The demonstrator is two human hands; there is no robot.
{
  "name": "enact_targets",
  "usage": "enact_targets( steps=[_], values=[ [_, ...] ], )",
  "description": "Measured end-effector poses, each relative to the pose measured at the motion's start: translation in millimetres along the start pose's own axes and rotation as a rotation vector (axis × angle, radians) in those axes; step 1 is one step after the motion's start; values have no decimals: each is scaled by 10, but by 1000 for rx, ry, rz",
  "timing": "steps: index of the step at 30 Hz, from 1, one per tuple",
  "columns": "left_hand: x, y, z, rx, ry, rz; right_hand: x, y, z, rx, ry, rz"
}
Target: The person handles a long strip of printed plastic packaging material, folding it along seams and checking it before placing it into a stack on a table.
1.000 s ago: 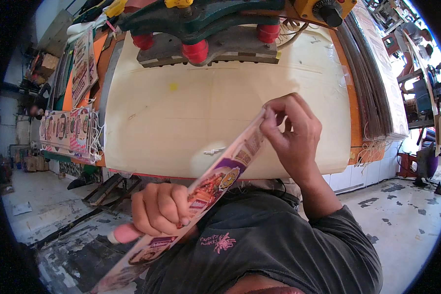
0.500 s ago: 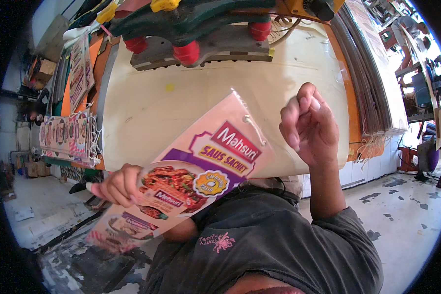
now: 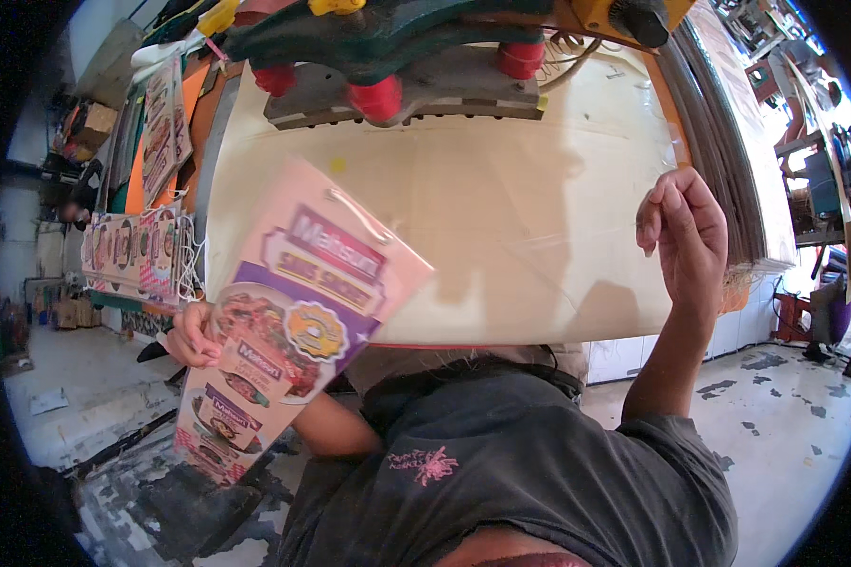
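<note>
My left hand [image 3: 195, 335] grips the left edge of a long printed display card [image 3: 355, 342], pink and purple with pictures of food, held tilted in front of the table's near edge. A short white cord [image 3: 357, 210] sits at the card's upper edge; motion blurs that end. My right hand [image 3: 687, 227] is raised over the table's right side, away from the card. Its fingers are curled in and pressed to the thumb. Whether anything thin is between them cannot be made out.
A cream-covered table [image 3: 482, 236] lies ahead. Over its far side stands a dark green machine [image 3: 378, 38] with red joints and a grey bar. Stacked sheets [image 3: 719, 142] line the right edge. Similar corded cards [image 3: 137, 255] hang or lie at the left.
My left hand has moved left with the card, drawing it away from the table's middle. My right hand has gone right and slightly down, farther from the card, its fingers drawn closer together.
</note>
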State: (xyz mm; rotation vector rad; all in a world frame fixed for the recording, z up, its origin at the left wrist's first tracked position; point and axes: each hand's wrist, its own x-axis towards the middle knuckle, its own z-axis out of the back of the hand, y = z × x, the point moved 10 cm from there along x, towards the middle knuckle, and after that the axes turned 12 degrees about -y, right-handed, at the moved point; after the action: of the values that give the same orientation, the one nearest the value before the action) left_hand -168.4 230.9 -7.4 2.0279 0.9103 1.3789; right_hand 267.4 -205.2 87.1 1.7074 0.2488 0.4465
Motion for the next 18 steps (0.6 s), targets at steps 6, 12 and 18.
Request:
enact_targets(
  steps=[6,12,18],
  values=[
    [-102,-556,-171,-265,-170,163,206,155,663,-262,-348,211],
    [-242,-180,-100,-1343,-495,270,101,115,623,-293,-138,34],
    [-135,-226,177,-3555,839,121,-305,-141,-343,-720,526,106]
  ],
)
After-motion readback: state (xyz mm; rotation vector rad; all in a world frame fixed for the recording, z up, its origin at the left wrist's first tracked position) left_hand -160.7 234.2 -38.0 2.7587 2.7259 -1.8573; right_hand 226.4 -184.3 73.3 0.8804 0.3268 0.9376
